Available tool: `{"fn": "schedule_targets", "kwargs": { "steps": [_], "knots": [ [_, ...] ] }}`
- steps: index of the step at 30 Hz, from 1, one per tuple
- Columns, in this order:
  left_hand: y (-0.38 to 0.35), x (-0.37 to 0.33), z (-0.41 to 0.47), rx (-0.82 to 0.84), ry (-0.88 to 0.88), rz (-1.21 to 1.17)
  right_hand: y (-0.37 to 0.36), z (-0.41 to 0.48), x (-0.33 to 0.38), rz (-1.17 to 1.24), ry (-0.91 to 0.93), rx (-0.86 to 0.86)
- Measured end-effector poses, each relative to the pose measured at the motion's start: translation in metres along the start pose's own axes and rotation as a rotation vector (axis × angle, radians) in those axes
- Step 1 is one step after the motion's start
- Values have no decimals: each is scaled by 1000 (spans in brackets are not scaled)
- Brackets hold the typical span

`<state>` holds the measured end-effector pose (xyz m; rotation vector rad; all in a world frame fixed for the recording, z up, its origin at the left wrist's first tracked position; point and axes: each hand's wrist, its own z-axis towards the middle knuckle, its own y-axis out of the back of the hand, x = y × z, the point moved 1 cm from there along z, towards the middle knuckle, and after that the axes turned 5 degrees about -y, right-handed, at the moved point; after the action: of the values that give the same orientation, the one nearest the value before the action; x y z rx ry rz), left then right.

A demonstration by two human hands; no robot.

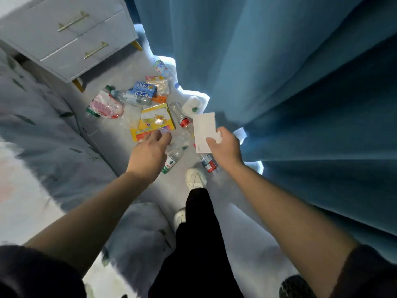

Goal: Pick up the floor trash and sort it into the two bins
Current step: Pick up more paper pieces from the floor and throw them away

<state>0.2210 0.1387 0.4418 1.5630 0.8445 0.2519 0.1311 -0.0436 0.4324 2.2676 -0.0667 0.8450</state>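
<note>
1. Right hand (223, 147) is grasping a flat white box (204, 131) by its near corner, thumb lying across the face, and is holding it up off the floor.
2. Left hand (150, 151) is reaching down, palm down, with its fingers curling onto a clear plastic wrapper (178, 139) that is lying between the two hands. The blur is making it impossible to tell whether the fingers are actually pinching it.
3. Just beyond the left fingertips a yellow packet (154, 120) is lying flat on the floor.
4. Beside the left wrist, on the thumb side, a green-labelled bottle (171, 161) is lying on its side. Under the right wrist a red-labelled bottle (208, 162) is doing the same.
5. Beyond the box in the right hand, a crumpled white tissue (192, 104) is sitting against the blue curtain (279, 82), with another clear bottle (179, 115) beside it, towards the left hand.
6. Farther ahead of the left hand, a blue-and-white pack (142, 91) is resting on more bottles, and a pink wrapper (107, 105) is lying to that hand's outer side.
7. Below both hands a white shoe (195, 177) is standing on the floor, and a drawer chest (71, 37) is standing far ahead of the left hand.
</note>
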Motion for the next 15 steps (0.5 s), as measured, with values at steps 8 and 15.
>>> {"fn": "schedule_targets", "kwargs": {
  "steps": [8,15],
  "knots": [
    [13,-115,-33,38,-222,13,93,-101,-79,16,-127,-78],
    [-28,-240,-71,77,-399,67,159,-176,-194,39,-261,-171]
  ]
}}
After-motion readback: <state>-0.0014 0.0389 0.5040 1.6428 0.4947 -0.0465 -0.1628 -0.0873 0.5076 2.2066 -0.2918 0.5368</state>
